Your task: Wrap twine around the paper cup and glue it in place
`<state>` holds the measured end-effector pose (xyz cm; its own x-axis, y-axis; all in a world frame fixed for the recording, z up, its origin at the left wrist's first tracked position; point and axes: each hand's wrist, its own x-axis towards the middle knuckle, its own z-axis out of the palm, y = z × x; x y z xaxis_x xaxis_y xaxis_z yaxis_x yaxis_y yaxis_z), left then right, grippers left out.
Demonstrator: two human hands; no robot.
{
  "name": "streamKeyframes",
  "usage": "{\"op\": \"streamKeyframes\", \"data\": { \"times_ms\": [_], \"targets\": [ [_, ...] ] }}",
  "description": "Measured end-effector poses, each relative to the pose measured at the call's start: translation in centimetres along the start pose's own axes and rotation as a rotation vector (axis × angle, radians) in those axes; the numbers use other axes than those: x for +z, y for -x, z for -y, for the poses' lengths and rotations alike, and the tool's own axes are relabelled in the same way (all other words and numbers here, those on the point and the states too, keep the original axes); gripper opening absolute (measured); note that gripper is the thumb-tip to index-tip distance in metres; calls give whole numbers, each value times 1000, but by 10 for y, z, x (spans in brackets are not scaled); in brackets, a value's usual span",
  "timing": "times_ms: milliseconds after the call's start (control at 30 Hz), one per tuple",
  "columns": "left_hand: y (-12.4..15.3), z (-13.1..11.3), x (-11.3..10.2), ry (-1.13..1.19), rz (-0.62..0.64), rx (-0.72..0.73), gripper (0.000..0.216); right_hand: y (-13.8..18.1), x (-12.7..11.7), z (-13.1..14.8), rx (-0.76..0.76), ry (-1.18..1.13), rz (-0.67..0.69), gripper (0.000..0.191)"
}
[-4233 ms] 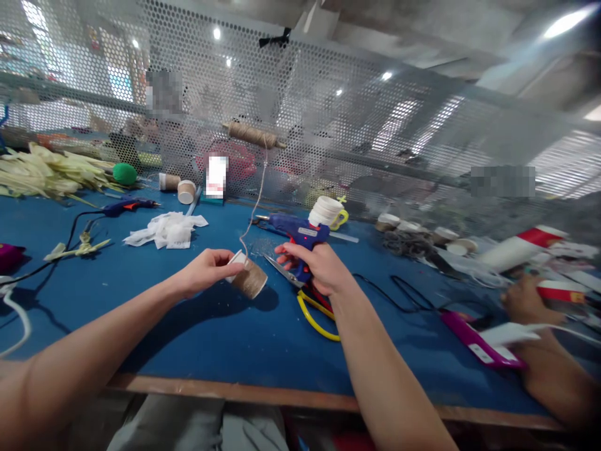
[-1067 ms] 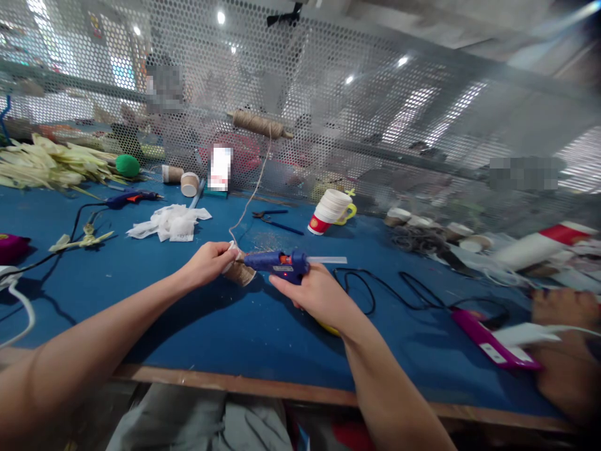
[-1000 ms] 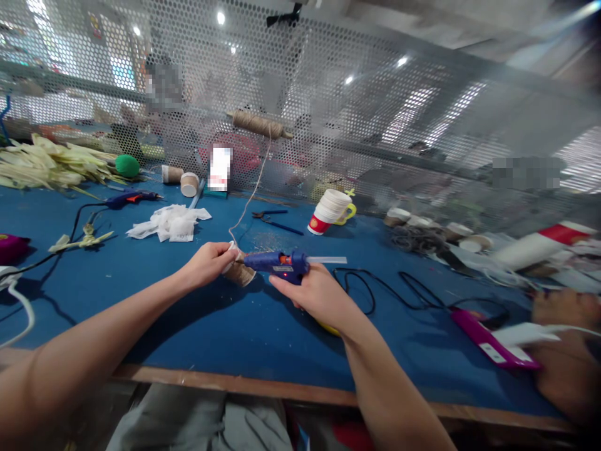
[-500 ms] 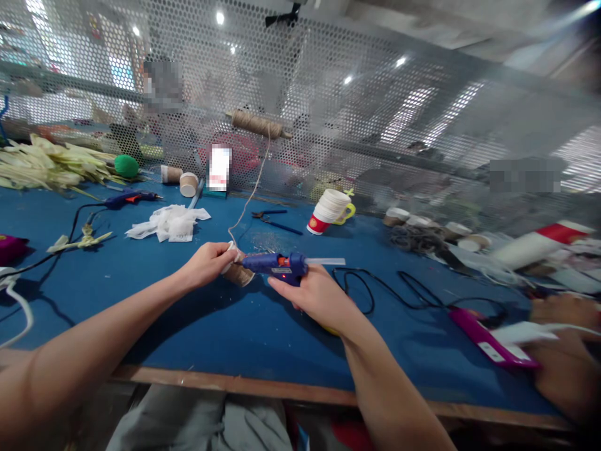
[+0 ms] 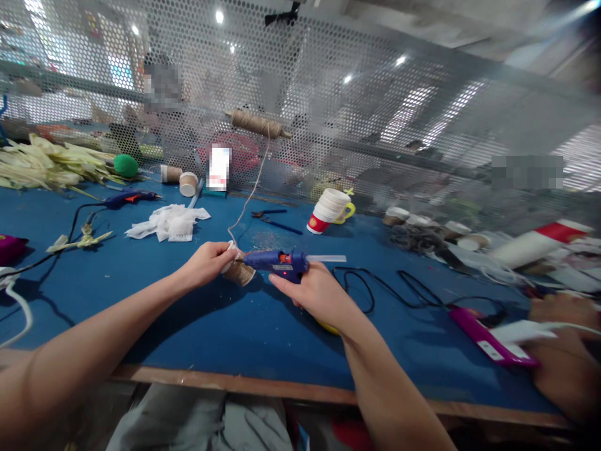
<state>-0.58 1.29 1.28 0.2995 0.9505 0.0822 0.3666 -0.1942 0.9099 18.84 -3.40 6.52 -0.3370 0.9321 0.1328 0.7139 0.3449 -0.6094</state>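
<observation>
My left hand (image 5: 211, 262) is closed on a small paper cup (image 5: 240, 274) partly wrapped in brown twine, tilted above the blue table. From that cup a strand of twine (image 5: 253, 194) runs up to a spool (image 5: 256, 123) on the mesh screen. My right hand (image 5: 319, 291) grips a blue hot glue gun (image 5: 277, 263), its nozzle at the cup's wrapped side. A clear glue stick (image 5: 327, 258) sticks out of the gun's rear, and a small red light glows on its body. My fingers hide the cup's far end.
Pliers (image 5: 277, 222), stacked paper cups (image 5: 326, 210) and a white cloth (image 5: 169, 222) lie beyond my hands. Left are a second glue gun (image 5: 129, 199), a green ball (image 5: 126, 166) and pale husks (image 5: 51, 164). A black cord (image 5: 413, 304) and purple power strip (image 5: 493, 341) lie right, near another person's hand (image 5: 563, 313).
Almost nothing differs. The glue gun has shifted very slightly to the right and up along the cup; my left hand and the cup hold their place.
</observation>
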Motion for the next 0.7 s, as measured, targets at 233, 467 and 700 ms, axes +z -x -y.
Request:
{"op": "streamKeyframes", "data": {
  "times_ms": [233, 467, 700],
  "targets": [
    [0, 1, 0, 10, 18, -4, 42, -1, 0, -4, 19, 3, -34, 18],
    [1, 0, -1, -12, 22, 23, 43, -3, 0, -3, 128, -11, -31, 29],
    [3, -2, -2, -22, 14, 40, 40, -4, -2, -2, 137, -37, -30, 31]
  ]
}}
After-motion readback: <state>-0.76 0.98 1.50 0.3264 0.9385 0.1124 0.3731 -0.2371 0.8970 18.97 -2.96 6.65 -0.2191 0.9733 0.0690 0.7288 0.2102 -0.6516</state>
